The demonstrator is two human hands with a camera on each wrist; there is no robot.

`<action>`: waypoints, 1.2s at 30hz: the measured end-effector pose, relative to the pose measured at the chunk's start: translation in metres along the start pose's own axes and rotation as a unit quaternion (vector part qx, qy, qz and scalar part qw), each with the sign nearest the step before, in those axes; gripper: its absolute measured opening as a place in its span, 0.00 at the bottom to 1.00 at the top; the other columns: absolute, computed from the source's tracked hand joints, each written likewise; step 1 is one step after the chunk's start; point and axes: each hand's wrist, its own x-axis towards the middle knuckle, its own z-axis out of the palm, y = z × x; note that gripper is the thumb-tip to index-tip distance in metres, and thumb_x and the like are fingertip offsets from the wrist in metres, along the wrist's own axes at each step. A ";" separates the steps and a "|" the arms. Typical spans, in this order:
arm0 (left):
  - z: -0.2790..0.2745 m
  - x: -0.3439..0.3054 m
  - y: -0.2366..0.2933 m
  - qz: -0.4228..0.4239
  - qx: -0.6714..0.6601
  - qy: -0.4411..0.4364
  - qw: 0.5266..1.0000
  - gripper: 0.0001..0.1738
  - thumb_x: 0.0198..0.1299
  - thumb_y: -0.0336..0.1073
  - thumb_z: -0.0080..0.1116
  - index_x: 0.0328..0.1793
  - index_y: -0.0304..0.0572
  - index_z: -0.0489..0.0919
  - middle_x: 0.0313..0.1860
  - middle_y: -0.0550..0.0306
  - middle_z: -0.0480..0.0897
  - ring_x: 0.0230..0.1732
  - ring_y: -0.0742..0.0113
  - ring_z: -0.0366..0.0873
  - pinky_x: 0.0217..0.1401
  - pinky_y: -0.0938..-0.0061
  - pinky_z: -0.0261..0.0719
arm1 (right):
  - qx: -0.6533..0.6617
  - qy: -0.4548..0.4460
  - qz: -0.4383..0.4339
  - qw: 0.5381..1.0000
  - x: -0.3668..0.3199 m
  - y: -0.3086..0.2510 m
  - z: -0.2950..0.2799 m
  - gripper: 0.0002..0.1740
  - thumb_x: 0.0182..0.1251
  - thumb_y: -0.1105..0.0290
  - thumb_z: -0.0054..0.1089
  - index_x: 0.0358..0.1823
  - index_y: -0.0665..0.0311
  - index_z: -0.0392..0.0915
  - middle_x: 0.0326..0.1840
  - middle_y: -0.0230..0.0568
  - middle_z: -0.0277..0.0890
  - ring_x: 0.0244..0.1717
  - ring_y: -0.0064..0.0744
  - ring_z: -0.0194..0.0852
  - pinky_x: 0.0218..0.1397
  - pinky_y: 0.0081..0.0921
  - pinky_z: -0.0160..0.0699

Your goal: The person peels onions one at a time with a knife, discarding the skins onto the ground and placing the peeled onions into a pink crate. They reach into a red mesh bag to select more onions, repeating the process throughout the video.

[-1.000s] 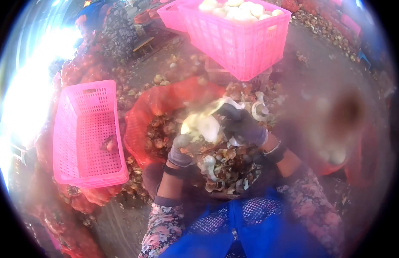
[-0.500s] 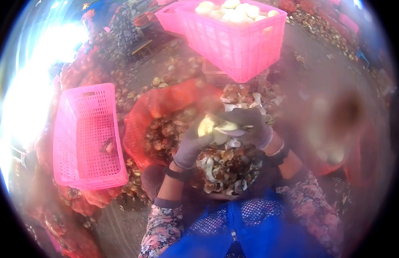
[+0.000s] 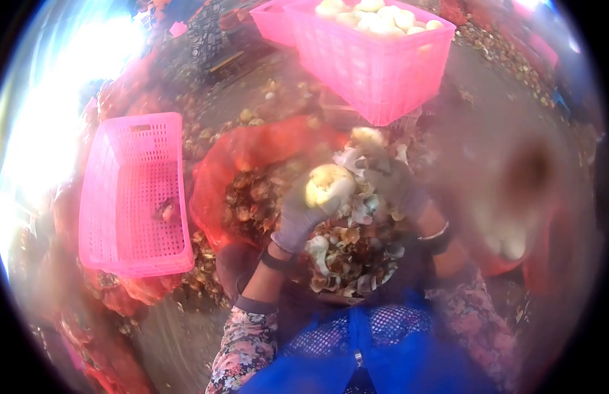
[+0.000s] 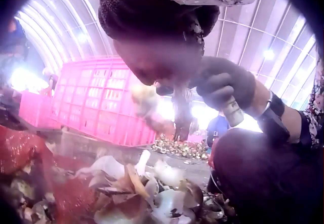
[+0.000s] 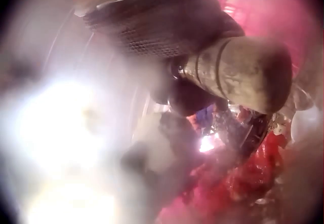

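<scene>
In the head view my gloved left hand holds a pale, peeled onion above a heap of skins. Just to its right is my right hand, dark-gloved and blurred. The left wrist view has my right hand curled round a short, light handle, beside my left hand. Fingers of the right hand wrap that thick handle in the right wrist view; whatever blade it has is hard to make out. A blurred pale piece shows below the left hand.
A pink crate heaped with white onions stands beyond the hands. Another pink crate, holding a small reddish item, is at the left. Between it and the hands lies a red mesh bag of unpeeled onions.
My hands have moved apart from their earlier contact around the onion. Its rounded pale side now faces up in my left hand, and the loose layers between the hands no longer show there.
</scene>
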 end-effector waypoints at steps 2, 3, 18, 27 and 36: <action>-0.002 0.000 -0.002 0.014 0.027 0.018 0.999 0.31 0.53 0.33 0.73 0.63 0.36 0.76 0.53 0.54 0.83 0.52 0.68 0.82 0.54 0.72 0.83 | 0.076 -0.008 -0.034 0.996 -0.012 -0.018 0.007 0.25 0.69 0.75 0.51 0.68 0.54 0.71 0.63 0.45 0.76 0.54 0.38 0.82 0.52 0.31 0.83; 0.001 0.000 -0.002 0.027 0.046 0.028 0.998 0.30 0.54 0.36 0.73 0.62 0.37 0.77 0.52 0.56 0.83 0.50 0.69 0.82 0.53 0.73 0.82 | 0.120 -0.046 -0.002 0.992 -0.018 -0.026 0.005 0.31 0.67 0.77 0.50 0.74 0.60 0.65 0.68 0.52 0.73 0.62 0.39 0.79 0.60 0.33 0.78; 0.002 -0.003 -0.008 0.062 0.228 -0.042 0.971 0.36 0.48 0.33 0.78 0.64 0.38 0.75 0.54 0.59 0.82 0.54 0.70 0.79 0.60 0.72 0.80 | 0.118 0.061 -0.159 0.978 -0.012 -0.019 0.033 0.32 0.66 0.62 0.66 0.71 0.55 0.70 0.38 0.41 0.84 0.31 0.27 0.82 0.36 0.25 0.82; 0.005 -0.009 0.017 0.057 -0.054 -0.026 0.997 0.37 0.50 0.30 0.74 0.68 0.38 0.72 0.59 0.50 0.81 0.58 0.61 0.81 0.62 0.65 0.81 | 0.160 0.049 0.108 0.980 -0.004 0.042 0.011 0.28 0.64 0.66 0.63 0.68 0.55 0.74 0.29 0.32 0.79 0.25 0.21 0.74 0.31 0.24 0.75; -0.005 -0.003 0.004 0.108 0.162 -0.001 0.981 0.36 0.50 0.31 0.74 0.67 0.38 0.73 0.58 0.54 0.81 0.58 0.67 0.79 0.63 0.69 0.79 | 0.067 -0.041 -0.008 0.997 -0.022 -0.019 0.022 0.31 0.68 0.73 0.51 0.74 0.51 0.65 0.50 0.49 0.84 0.45 0.47 0.86 0.48 0.37 0.84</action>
